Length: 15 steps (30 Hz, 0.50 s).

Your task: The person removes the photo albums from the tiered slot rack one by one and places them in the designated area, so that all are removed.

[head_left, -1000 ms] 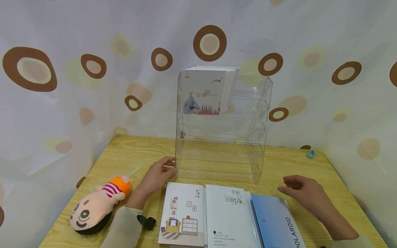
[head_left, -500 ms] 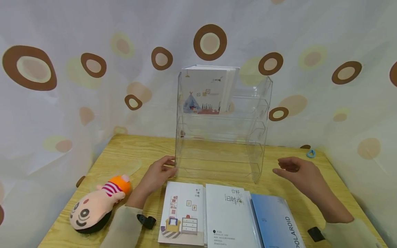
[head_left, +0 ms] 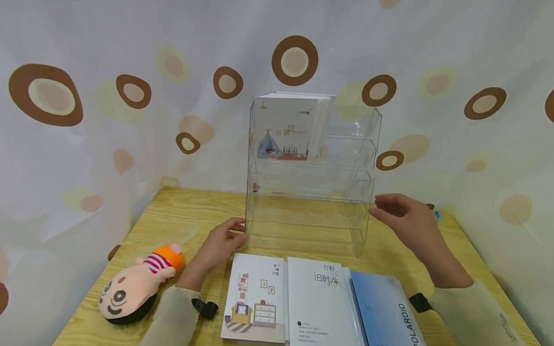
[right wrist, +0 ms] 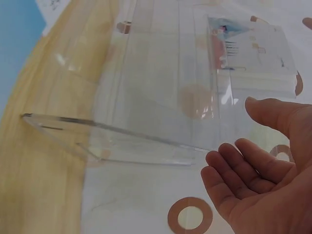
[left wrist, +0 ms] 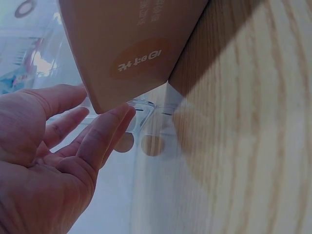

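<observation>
A clear acrylic tiered rack (head_left: 303,224) stands on the wooden table. On its upper left tier a thick white book (head_left: 285,122) with a blue tent picture stands upright. My left hand (head_left: 220,245) is at the rack's lower left side, fingertips at its edge, fingers loosely bent. Beside the rack's right side, my right hand (head_left: 407,223) is held up with relaxed fingers and thumb apart. Its fingertips (right wrist: 214,156) are very near the clear side panel; contact is uncertain. The left wrist view shows a tan printed panel (left wrist: 131,53) partly covering the view near the left fingertips.
In front of the rack lie a white illustrated book (head_left: 255,293), another white book (head_left: 324,307) and a blue POLAROID book (head_left: 381,302). A plush doll (head_left: 138,286) lies at the left. A small blue ring-shaped item (head_left: 438,216) lies far right, behind my right hand.
My right hand has moved up and left, from beside the blue book towards the rack's right side. My left hand and the rack have stayed in place.
</observation>
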Each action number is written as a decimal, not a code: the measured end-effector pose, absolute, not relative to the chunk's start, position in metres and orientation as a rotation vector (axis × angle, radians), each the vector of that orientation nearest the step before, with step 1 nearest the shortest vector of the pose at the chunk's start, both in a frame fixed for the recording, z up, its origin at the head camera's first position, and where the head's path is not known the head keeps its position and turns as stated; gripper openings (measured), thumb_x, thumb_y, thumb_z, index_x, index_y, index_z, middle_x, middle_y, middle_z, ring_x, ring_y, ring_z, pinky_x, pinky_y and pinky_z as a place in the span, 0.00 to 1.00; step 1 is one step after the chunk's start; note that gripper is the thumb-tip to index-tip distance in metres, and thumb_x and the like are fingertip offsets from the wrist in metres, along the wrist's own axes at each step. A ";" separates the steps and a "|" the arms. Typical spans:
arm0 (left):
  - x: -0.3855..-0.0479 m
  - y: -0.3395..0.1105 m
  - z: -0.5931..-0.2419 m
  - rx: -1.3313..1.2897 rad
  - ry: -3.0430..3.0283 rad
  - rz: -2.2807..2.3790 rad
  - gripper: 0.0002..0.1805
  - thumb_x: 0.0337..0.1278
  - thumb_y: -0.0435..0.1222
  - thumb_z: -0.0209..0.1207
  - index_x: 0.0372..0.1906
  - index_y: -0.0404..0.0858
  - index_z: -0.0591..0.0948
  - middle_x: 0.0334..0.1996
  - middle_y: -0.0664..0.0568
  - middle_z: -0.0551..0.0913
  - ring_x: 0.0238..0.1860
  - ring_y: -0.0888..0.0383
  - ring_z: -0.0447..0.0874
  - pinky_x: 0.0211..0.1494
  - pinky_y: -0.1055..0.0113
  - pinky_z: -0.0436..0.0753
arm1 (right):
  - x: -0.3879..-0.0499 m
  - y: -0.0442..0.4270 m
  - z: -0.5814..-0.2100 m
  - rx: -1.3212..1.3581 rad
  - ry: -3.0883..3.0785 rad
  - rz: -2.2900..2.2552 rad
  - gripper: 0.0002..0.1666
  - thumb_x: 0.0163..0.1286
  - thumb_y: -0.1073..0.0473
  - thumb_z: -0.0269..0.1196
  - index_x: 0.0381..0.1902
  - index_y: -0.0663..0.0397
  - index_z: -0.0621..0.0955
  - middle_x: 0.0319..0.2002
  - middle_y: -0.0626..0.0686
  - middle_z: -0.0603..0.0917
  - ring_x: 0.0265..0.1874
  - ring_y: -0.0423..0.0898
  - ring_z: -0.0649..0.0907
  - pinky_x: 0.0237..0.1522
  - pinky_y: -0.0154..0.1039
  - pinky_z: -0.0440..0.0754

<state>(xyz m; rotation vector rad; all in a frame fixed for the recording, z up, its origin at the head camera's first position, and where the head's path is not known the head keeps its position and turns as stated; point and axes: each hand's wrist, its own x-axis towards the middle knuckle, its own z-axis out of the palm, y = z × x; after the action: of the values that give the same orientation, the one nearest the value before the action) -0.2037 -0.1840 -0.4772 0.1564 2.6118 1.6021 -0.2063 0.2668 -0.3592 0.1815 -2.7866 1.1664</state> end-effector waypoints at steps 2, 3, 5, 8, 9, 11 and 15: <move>-0.204 -0.184 -0.477 0.157 2.611 1.601 0.27 0.82 0.36 0.65 0.79 0.39 0.77 0.68 0.40 0.85 0.63 0.43 0.90 0.64 0.50 0.93 | -0.210 0.261 -0.355 0.193 -2.763 1.186 0.34 0.82 0.39 0.69 0.75 0.53 0.82 0.69 0.62 0.87 0.62 0.50 0.88 0.47 0.18 0.80; -0.203 -0.184 -0.477 0.162 2.607 1.601 0.27 0.82 0.36 0.64 0.79 0.39 0.77 0.68 0.40 0.85 0.63 0.43 0.90 0.64 0.50 0.93 | -0.212 0.259 -0.353 0.197 -2.751 1.194 0.34 0.82 0.40 0.69 0.74 0.53 0.82 0.69 0.62 0.87 0.59 0.43 0.88 0.47 0.18 0.80; -0.203 -0.184 -0.477 0.167 2.604 1.603 0.27 0.82 0.36 0.64 0.79 0.39 0.77 0.68 0.39 0.85 0.63 0.43 0.90 0.64 0.50 0.93 | -0.216 0.254 -0.350 0.201 -2.732 1.219 0.34 0.82 0.40 0.69 0.75 0.53 0.82 0.69 0.62 0.87 0.55 0.31 0.85 0.48 0.17 0.80; -0.203 -0.184 -0.477 0.171 2.600 1.604 0.27 0.82 0.36 0.64 0.79 0.39 0.77 0.68 0.39 0.85 0.64 0.42 0.89 0.65 0.49 0.93 | -0.222 0.248 -0.349 0.204 -2.708 1.279 0.34 0.83 0.41 0.69 0.76 0.53 0.80 0.69 0.61 0.86 0.50 0.21 0.80 0.49 0.15 0.79; -0.203 -0.184 -0.477 0.174 2.601 1.602 0.27 0.82 0.36 0.64 0.79 0.39 0.77 0.68 0.39 0.85 0.64 0.42 0.89 0.65 0.49 0.93 | -0.224 0.246 -0.349 0.208 -2.699 1.296 0.34 0.83 0.42 0.69 0.77 0.52 0.80 0.70 0.61 0.86 0.50 0.20 0.80 0.50 0.15 0.79; -0.204 -0.184 -0.477 0.172 2.605 1.598 0.27 0.82 0.36 0.64 0.79 0.39 0.77 0.68 0.40 0.85 0.64 0.42 0.89 0.66 0.49 0.93 | -0.228 0.243 -0.349 0.225 -2.674 1.332 0.34 0.83 0.43 0.69 0.78 0.52 0.79 0.69 0.61 0.86 0.50 0.19 0.81 0.51 0.15 0.80; -0.204 -0.184 -0.477 0.165 2.611 1.598 0.27 0.82 0.36 0.65 0.79 0.39 0.77 0.68 0.40 0.85 0.64 0.42 0.89 0.65 0.49 0.93 | -0.236 0.235 -0.346 0.252 -2.610 1.370 0.33 0.83 0.45 0.70 0.78 0.51 0.80 0.65 0.53 0.87 0.50 0.21 0.83 0.52 0.15 0.81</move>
<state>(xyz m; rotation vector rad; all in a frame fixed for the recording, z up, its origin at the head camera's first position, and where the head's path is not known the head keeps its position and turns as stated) -0.2042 -0.1844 -0.4768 0.1648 2.6114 1.5982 -0.2360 0.2349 -0.3457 0.2517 -2.6102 1.3699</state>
